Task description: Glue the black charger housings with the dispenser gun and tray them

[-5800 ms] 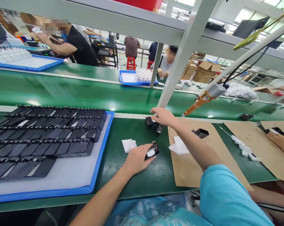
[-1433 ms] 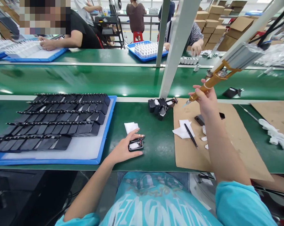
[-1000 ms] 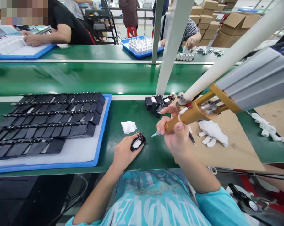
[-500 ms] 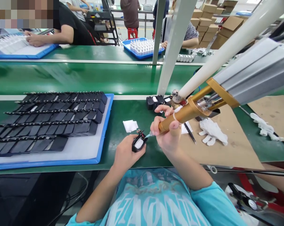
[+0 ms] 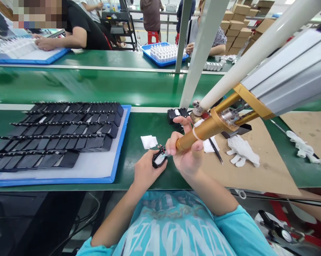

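My left hand (image 5: 147,172) grips a small black part (image 5: 158,158) with a white inside, tilted up off the green bench (image 5: 139,177). My right hand (image 5: 185,154) is wrapped around the gold barrel of a dispensing gun (image 5: 203,129) that hangs from a white tube and grey cylinder. The gun's tip touches the top of the black part. A cluster of similar black parts (image 5: 176,114) sits behind my right hand near the bench's far edge.
A blue tray (image 5: 115,167) at left holds several rows of black parts. On brown cardboard (image 5: 259,170) at right lie white gloves (image 5: 241,151), a black pen (image 5: 216,151) and white wipes. A white wipe (image 5: 149,141) lies beside my left hand. Other people work across the conveyor.
My right hand took the hanging gun from the upper right and brought it down to the black part. My left hand tilted the part up; the tip now touches it.
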The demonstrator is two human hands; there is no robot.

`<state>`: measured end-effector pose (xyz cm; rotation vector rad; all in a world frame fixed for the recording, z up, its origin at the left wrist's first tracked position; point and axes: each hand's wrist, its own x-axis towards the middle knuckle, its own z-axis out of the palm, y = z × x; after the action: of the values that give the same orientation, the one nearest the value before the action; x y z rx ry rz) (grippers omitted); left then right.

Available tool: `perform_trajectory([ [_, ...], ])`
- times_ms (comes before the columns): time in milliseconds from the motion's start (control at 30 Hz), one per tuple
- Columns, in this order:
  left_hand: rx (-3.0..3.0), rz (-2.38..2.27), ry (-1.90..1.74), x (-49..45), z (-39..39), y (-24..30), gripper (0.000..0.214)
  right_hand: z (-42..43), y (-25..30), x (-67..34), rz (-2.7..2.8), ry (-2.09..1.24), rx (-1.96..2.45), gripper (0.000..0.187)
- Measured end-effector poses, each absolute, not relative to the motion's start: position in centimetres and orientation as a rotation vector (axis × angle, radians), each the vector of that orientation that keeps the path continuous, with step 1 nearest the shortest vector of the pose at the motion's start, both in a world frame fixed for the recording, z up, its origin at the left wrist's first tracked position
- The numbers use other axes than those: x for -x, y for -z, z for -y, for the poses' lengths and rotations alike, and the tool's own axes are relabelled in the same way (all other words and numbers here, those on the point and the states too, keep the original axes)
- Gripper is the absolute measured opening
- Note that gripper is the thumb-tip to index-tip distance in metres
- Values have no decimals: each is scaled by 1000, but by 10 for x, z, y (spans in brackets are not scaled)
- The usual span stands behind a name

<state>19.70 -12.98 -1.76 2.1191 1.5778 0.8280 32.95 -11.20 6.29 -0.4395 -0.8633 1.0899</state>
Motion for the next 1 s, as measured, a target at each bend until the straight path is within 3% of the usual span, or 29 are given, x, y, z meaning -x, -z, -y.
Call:
perform_trajectory([
  [167, -2115, -1419, -1107, -203, 130, 17, 26, 113, -68, -323, 891, -1176, 440, 51],
  [400, -2174, -1349, -1283, -201, 129, 21, 29, 113, -68, -321, 882, -1167, 353, 38],
  [567, -2232, -1413, -1099, -193, 128, 25, 33, 110, -70, -321, 896, -1153, 407, 58],
  [900, -1811, -1297, -529, -158, 108, 23, 53, 108, -66, -339, 787, -969, 470, 43],
  [1000, -1689, -1138, -567, -164, 98, 20, 43, 109, -64, -347, 785, -965, 516, 44],
])
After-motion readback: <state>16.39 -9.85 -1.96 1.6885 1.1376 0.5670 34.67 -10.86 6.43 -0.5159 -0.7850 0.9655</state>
